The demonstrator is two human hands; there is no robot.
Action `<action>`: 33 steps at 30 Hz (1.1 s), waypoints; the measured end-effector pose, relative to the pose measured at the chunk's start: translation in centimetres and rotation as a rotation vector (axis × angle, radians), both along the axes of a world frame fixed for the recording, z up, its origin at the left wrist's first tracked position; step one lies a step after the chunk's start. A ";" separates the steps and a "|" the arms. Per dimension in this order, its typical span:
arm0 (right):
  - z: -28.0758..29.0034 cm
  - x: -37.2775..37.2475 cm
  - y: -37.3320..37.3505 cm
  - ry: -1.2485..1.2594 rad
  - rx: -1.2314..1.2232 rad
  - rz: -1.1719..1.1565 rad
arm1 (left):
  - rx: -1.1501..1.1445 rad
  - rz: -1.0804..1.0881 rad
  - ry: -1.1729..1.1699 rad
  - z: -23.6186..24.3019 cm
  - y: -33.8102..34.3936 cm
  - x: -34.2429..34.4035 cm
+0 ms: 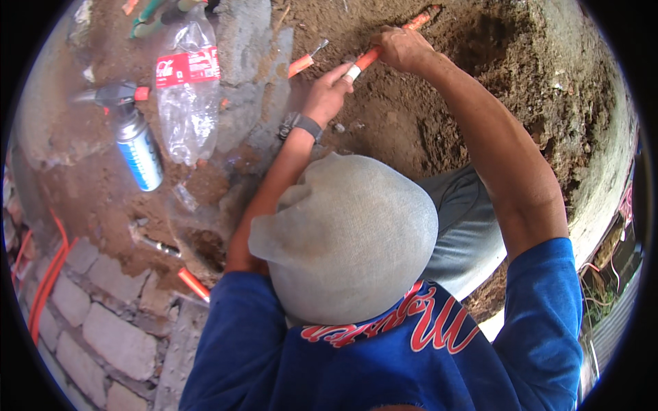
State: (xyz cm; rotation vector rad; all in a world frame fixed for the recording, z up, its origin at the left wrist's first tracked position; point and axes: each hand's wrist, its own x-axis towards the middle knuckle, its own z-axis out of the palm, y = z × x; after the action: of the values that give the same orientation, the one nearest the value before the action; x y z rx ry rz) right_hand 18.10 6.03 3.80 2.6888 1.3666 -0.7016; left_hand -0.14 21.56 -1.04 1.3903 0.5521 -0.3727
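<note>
Neither of my hands is identifiable. Below me a co-worker in a grey head covering [349, 240] and blue shirt [370, 370] leans over dug soil. Their left hand [325, 96] grips an orange pipe [370, 58] by a white section, and their right hand [401, 48] holds it higher up. A shorter orange piece [299, 66] lies left of their hands. Farther left are a crumpled clear plastic bottle [188, 116] with a red label and a blue gas canister with a torch head [137, 151].
Orange tubes [51, 274] run over pale masonry blocks [116, 339] at lower left. A short orange pipe [194, 283] lies by a hole. Rough grey mortar [243, 82] borders the soil [507, 96]. A concrete edge [596, 171] and loose wires [610, 274] are at right.
</note>
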 end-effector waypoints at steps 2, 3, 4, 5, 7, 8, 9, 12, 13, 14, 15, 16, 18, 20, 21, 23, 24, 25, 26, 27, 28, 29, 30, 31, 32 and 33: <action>-0.2 -0.1 -0.2 0.001 0.016 -0.012 | -0.047 -0.015 0.065 1.3 0.1 0.1; -0.3 -0.1 -0.4 0.002 0.023 -0.019 | -0.056 -0.011 0.067 1.5 -0.1 0.2; 0.0 -0.1 -0.3 0.009 0.015 -0.006 | -0.063 -0.003 0.071 1.5 -0.1 0.2; 0.3 0.0 -0.2 0.016 0.008 0.006 | -0.070 0.004 0.076 1.5 -0.1 0.1; 1.0 0.1 0.2 0.022 -0.034 0.015 | 0.033 -0.001 -0.011 0.7 -0.3 0.1; 1.5 -0.1 0.7 0.020 -0.067 0.013 | 0.085 -0.002 -0.054 0.1 -0.3 0.0; 1.8 -0.3 1.1 0.018 -0.100 0.012 | 0.143 -0.010 -0.086 -0.5 -0.3 -0.2; 1.7 -0.4 0.9 0.018 -0.097 0.006 | 0.333 -0.027 -0.210 -1.6 -0.4 -0.3; 1.5 -0.4 0.7 0.014 -0.091 0.000 | 0.409 -0.025 -0.265 -1.4 -0.7 -0.4; 1.3 -0.4 0.5 0.010 -0.085 -0.006 | 0.486 -0.022 -0.320 -1.3 -0.9 -0.4; 1.0 -0.4 0.3 0.006 -0.080 -0.011 | 0.454 -0.019 -0.289 -1.1 -1.1 -0.3; 1.0 -0.4 0.4 0.004 -0.077 -0.015 | 0.426 -0.013 -0.256 -0.9 -1.1 -0.3; 1.0 -0.5 0.4 -0.001 -0.071 -0.022 | 0.432 0.005 -0.265 -1.0 -1.1 -0.3; 1.5 -0.6 0.8 0.009 -0.077 -0.026 | 0.509 0.036 -0.348 -1.7 -0.9 -0.5; 1.8 -0.6 1.0 0.014 -0.079 -0.028 | 0.416 0.054 -0.279 -2.1 -0.9 -0.6; 1.9 -0.4 0.6 0.017 -0.073 -0.003 | 0.221 0.076 -0.146 -1.3 -1.1 -0.3; 1.9 -0.3 0.4 0.019 -0.070 0.010 | 0.153 0.085 -0.089 -0.9 -1.0 -0.2; 2.1 -0.4 0.5 0.024 -0.090 0.001 | 0.084 0.093 -0.031 -0.2 -0.7 -0.2; 2.2 -0.5 0.7 0.029 -0.110 -0.008 | 0.015 0.100 0.028 0.3 -0.6 -0.2; 2.4 -0.5 0.8 0.035 -0.130 -0.017 | 0.083 0.086 -0.017 0.1 -0.8 -0.1; 2.3 -0.6 0.8 0.024 -0.122 -0.025 | 0.157 0.077 -0.062 -0.1 -0.7 0.0; 2.1 -0.8 0.9 0.014 -0.114 -0.034 | 0.230 0.068 -0.108 -0.2 -0.6 0.0; 1.9 -0.8 1.0 0.004 -0.105 -0.041 | 0.260 0.063 -0.109 -0.3 -0.6 -0.1; 1.7 -0.8 1.0 0.007 -0.106 -0.038 | 0.288 0.057 -0.109 -0.2 -0.7 -0.1; 1.5 -0.7 0.9 0.010 -0.107 -0.034 | 0.316 0.052 -0.108 -0.1 -0.8 0.0; 1.4 -0.7 0.9 0.013 -0.108 -0.029 | 0.308 0.052 -0.108 0.0 -0.8 0.1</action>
State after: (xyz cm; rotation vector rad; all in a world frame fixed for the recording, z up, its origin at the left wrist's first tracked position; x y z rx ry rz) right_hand 17.43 6.91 5.18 2.6296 1.2564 -0.7732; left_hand -0.06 20.71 -1.02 1.6772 0.5723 -0.1731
